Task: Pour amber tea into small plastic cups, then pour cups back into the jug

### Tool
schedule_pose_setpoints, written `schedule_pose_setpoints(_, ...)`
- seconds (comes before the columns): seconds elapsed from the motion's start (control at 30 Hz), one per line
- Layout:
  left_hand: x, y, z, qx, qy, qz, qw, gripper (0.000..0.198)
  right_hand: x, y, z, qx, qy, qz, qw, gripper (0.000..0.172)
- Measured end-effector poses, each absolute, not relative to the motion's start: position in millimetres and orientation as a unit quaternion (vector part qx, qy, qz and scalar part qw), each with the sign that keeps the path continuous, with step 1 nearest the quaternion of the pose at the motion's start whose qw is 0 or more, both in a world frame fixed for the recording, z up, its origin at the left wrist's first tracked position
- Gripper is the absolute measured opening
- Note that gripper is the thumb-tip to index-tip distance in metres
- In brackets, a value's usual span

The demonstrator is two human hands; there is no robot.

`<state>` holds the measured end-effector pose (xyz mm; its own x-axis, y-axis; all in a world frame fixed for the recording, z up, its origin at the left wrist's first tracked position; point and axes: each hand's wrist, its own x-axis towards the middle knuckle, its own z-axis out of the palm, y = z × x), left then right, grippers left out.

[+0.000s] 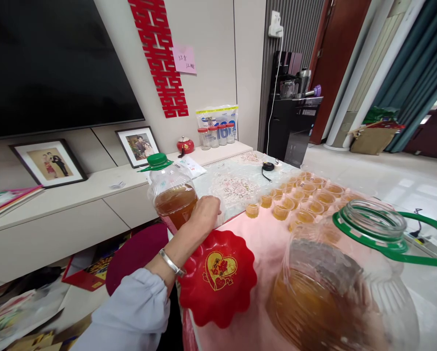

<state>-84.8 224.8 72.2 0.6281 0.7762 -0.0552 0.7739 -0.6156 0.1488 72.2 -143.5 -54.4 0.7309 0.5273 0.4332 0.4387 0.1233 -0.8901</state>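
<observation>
My left hand [206, 212] reaches over the table edge with its fingers curled closed. Its fingertips face away from me, so what they hold, if anything, is hidden. Just left of it stands a large clear plastic jug [176, 200] with a green cap, partly filled with brown liquid. Below my wrist lies a red scalloped plate [218, 312] with a gold heart print. Close to me on the right is a second large jug [324, 292], uncapped, with a green handle and brown liquid inside. My right hand is out of view.
Several small clear cups [282, 207] of amber liquid crowd the table's right side. A black tape measure [268, 167] lies at the back of the floral tablecloth [236, 187]. Red-lidded jars [213, 137] and framed photos [138, 146] stand on the cabinet. A maroon round stool [138, 253] is at left.
</observation>
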Motion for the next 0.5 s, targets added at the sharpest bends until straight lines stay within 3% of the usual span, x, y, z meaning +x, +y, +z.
schedule_pose_setpoints(0.5, -85.0, 198.5, 97.9, 0.903, 0.429, -0.036, -0.003, 0.025, 73.1, -145.8, -61.3, -0.668, -0.344, 0.045, 0.659, 0.135)
